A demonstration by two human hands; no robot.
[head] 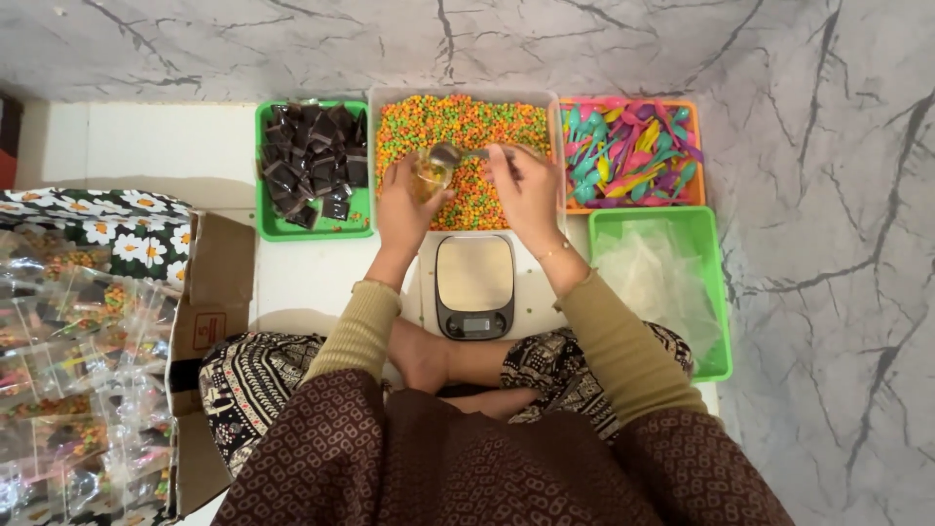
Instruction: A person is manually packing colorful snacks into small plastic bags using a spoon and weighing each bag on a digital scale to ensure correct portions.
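Here, left hand point(407, 200) clamped on small clear pouch point(430, 175), right hand point(524, 187) gripping metal spoon point(450, 153), over candy tray point(467, 131).

Four trays point(268, 175), one scale point(474, 285), one cardboard box point(209, 312), two hands point(404, 209).

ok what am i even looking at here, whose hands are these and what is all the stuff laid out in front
There is one picture, taken by a camera worn on a person's head, looking straight down. The person sits cross-legged on the floor, so the two bare hands are their own.

The left hand holds a small clear bag. The right hand holds a metal spoon over its mouth, above a white tray of small orange, green and yellow pieces.

A digital kitchen scale stands before the knees, nothing on it. The green tray on the left holds dark packets, the orange tray colourful plastic spoons, and the green tray beneath it clear bags. A cardboard box of filled bags is at far left.
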